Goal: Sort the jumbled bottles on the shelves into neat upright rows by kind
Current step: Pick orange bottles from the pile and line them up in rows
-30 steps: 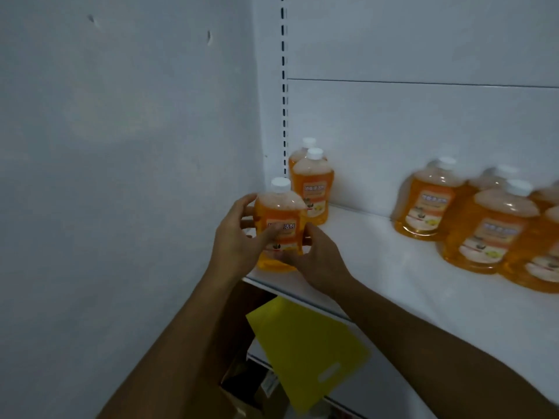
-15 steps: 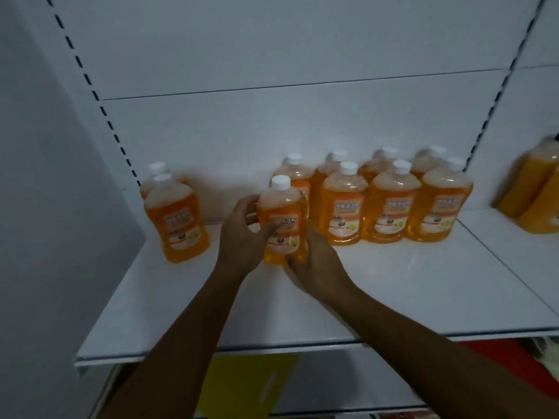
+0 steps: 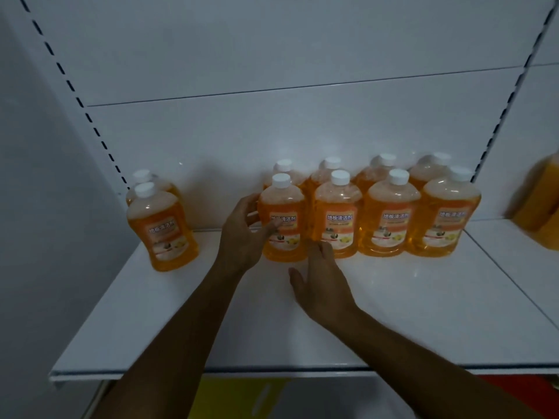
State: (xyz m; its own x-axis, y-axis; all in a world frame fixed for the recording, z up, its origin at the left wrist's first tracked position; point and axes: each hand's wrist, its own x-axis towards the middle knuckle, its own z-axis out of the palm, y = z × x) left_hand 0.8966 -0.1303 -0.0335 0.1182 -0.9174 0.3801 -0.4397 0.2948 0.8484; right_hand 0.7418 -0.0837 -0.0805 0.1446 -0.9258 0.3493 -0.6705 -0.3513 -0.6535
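The left hand [image 3: 243, 237] was curled round the side of an orange floor cleaner bottle [image 3: 282, 220], with the thumb across its label. That bottle stood upright on the white shelf [image 3: 423, 313], at the left end of the front row. The right hand [image 3: 322, 279] was just below and to the right of it, fingers loose and spread, holding nothing (its fingertips were close to the bottle's bottom edge, but I could not tell if they touched). To the right of both hands stood three more front bottles [image 3: 390, 219], side by side, with four others behind them. Far to the left of the left hand stood a pair of bottles [image 3: 161, 228], one behind the other, apart from the group.
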